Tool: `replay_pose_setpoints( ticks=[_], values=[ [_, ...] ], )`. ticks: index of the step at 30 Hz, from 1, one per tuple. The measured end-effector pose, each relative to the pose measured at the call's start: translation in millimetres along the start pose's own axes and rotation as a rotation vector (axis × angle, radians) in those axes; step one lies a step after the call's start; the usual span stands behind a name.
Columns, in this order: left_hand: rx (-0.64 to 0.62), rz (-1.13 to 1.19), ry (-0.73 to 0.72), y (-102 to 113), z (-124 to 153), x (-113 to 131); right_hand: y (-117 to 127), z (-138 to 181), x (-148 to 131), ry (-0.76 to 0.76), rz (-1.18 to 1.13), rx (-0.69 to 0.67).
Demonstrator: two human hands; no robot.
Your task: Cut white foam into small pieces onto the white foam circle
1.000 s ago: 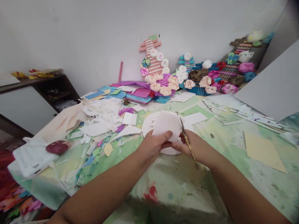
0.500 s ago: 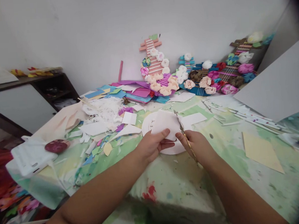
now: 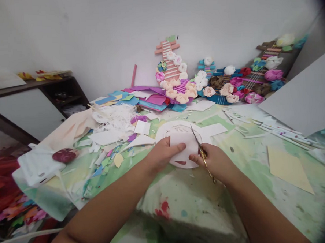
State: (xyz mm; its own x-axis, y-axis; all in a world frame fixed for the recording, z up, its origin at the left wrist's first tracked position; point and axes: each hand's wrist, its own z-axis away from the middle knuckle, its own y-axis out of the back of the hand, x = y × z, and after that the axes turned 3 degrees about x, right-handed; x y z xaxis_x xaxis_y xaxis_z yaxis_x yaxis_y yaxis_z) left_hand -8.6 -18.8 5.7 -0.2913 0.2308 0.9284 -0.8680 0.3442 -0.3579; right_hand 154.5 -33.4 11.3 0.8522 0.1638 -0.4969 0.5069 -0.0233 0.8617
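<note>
My left hand (image 3: 167,152) grips a white piece of paper (image 3: 183,141), its thumb on top and the fingers mostly behind. In my right hand (image 3: 213,158) is a pair of gold-handled scissors (image 3: 204,156), blades pointing up and away from me along the paper's right edge. Whether the blades touch the paper, I cannot tell. Beneath the paper lies a round white plate (image 3: 159,131) with white scraps (image 3: 179,127) in it. A white paper strip (image 3: 214,129) sits at the plate's right side.
Shredded white paper (image 3: 115,117) and coloured sheets (image 3: 150,96) lie at the back left. Flower-decorated guitar shapes (image 3: 173,73) lean on the wall. Thin white sticks (image 3: 278,131) and a cream sheet (image 3: 289,170) are on the right. A white device (image 3: 37,165) stands at the left edge.
My left hand has lowered the paper and drawn it nearer, showing more of the plate and its scraps. The scissors have tilted slightly. The whole view has shifted a little.
</note>
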Motion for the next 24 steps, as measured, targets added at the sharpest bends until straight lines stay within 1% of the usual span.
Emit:
replay_pose_setpoints(
  ticks=[2,4,10,16,24],
  values=[
    [0.011,0.005,0.01,0.8,0.0,1.1,1.0,-1.0,0.6,-0.02,0.075,0.032],
    [0.02,0.004,0.011,2.3,0.0,2.7,3.3,-1.4,1.6,-0.011,0.103,0.04],
    [0.02,-0.004,0.008,3.5,1.6,6.8,9.2,-1.1,3.2,0.018,0.079,-0.02],
    [0.032,-0.041,0.032,1.2,3.1,9.4,4.4,-1.4,4.2,0.055,-0.002,-0.074],
    [0.059,-0.061,0.007,2.5,1.9,6.6,5.1,-2.7,8.8,0.05,0.057,-0.084]
  ],
)
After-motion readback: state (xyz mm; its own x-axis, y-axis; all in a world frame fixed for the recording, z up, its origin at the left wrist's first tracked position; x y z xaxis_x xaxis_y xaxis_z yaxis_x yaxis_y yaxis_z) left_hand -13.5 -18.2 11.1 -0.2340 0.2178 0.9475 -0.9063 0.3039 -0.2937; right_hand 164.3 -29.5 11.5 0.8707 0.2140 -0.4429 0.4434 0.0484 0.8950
